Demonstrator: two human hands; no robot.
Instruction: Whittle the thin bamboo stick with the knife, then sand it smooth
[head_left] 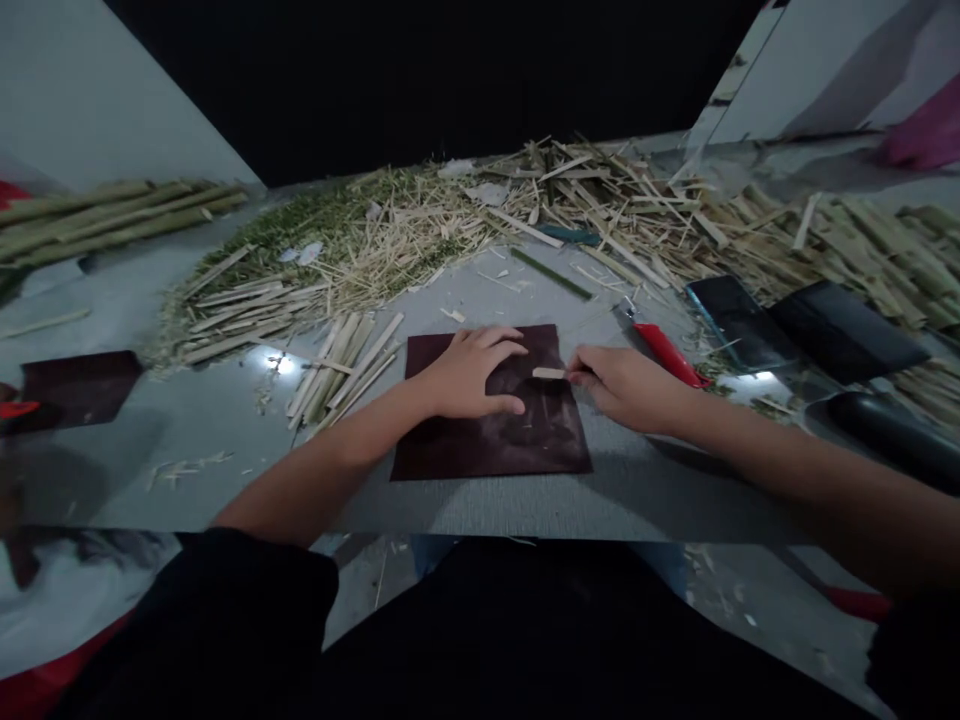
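A dark maroon sheet that looks like sandpaper [495,445] lies flat on the grey table in front of me, with pale dust on its right half. My left hand [474,372] rests on its upper middle, fingers spread and thumb apart, holding nothing. At the sheet's right edge my right hand [611,385] pinches a short, pale bamboo strip [549,373] between thumb and fingers. The strip points left over the sheet; whether it touches the surface I cannot tell. A red-handled tool [667,355] lies just beyond my right hand.
Split bamboo strips [345,370] are stacked left of the sheet. Behind stretches a heap of shavings [397,225] and offcuts. Phones [739,320] and a black case [847,330] lie at right, near bamboo pieces [862,250]. At far left, another person's hand is beside a second maroon sheet [82,385].
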